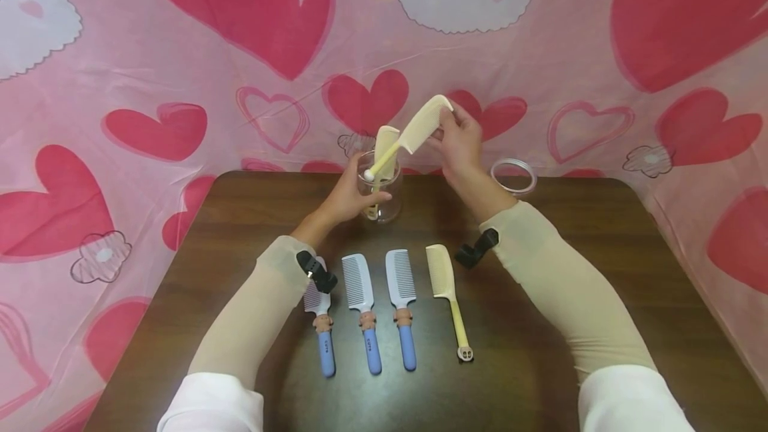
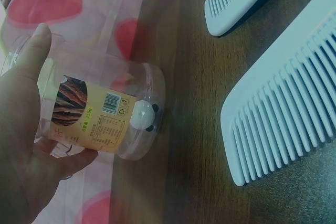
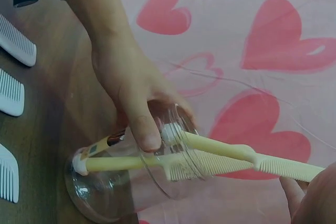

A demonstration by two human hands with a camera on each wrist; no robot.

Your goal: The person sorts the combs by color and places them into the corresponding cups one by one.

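One cream comb (image 1: 384, 152) already stands in the jar (image 1: 379, 195), which the left hand (image 1: 348, 199) grips. The right hand (image 1: 459, 142) pinches a second comb (image 1: 414, 131), its handle tip at the rim. Four combs (image 1: 384, 305) still lie on the desk (image 1: 540, 365).

Dark wooden table (image 1: 600, 252), pink heart-print cloth backdrop (image 1: 180, 52), soft even light

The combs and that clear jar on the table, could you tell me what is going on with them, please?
A person is handling combs at a dark wooden table. The left hand grips a clear jar that already has one cream comb standing in it. The right hand holds a second cream comb by its toothed end, with the handle tip at the jar's mouth. Three blue-handled combs and a yellow comb lie in a row nearer the person. A clear lid sits to the right.
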